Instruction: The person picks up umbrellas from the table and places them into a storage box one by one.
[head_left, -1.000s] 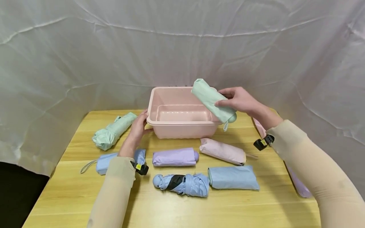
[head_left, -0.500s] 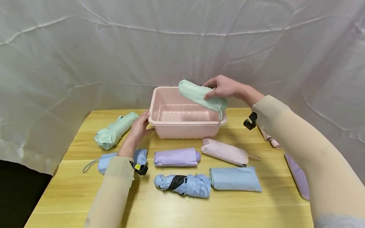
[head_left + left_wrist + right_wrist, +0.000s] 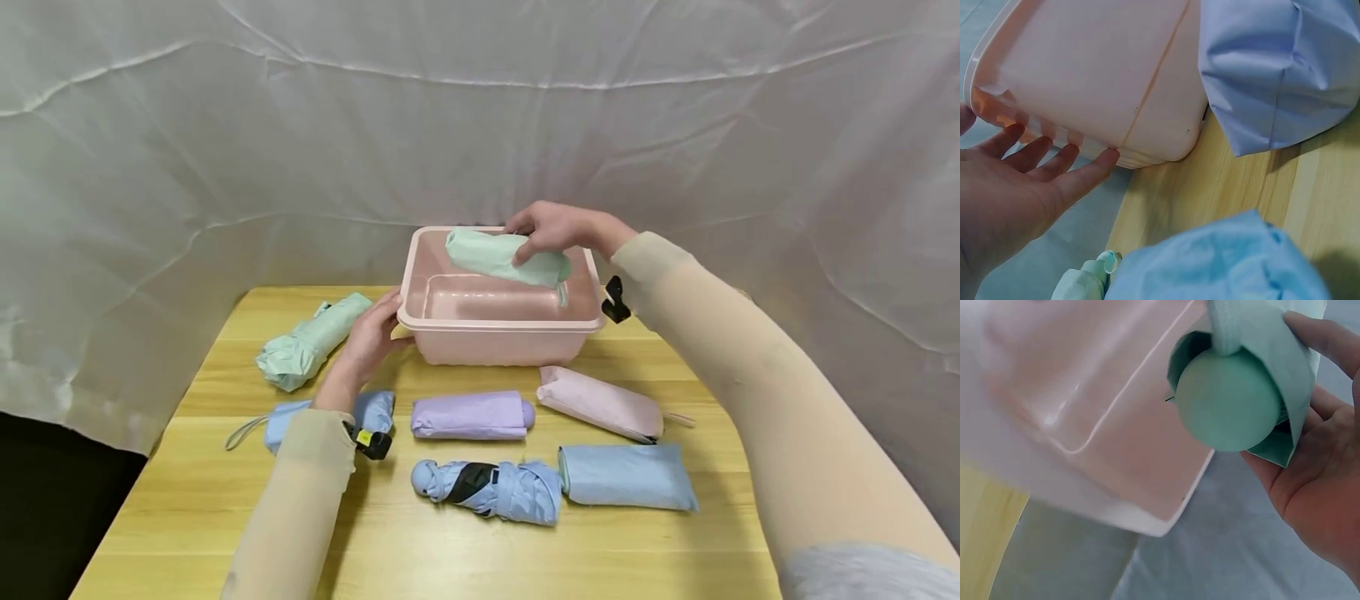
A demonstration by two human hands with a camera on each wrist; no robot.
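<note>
At the centre of the head view, the right hand [image 3: 558,229] grasps a folded mint-green umbrella in its fabric sleeve [image 3: 504,257], fingers curled over it, holding it level over the open pink plastic rectangular bin [image 3: 501,329] near the bin's far rim. The left hand [image 3: 372,333] lies with relaxed, nearly straight fingers against the bin's left wall, under the rim. On the yellow wooden table [image 3: 420,558], lower in the frame, lie a second mint-green folded umbrella [image 3: 311,342] at left, a lilac one [image 3: 471,416], a pale pink one [image 3: 600,403] and light blue ones [image 3: 628,487].
</note>
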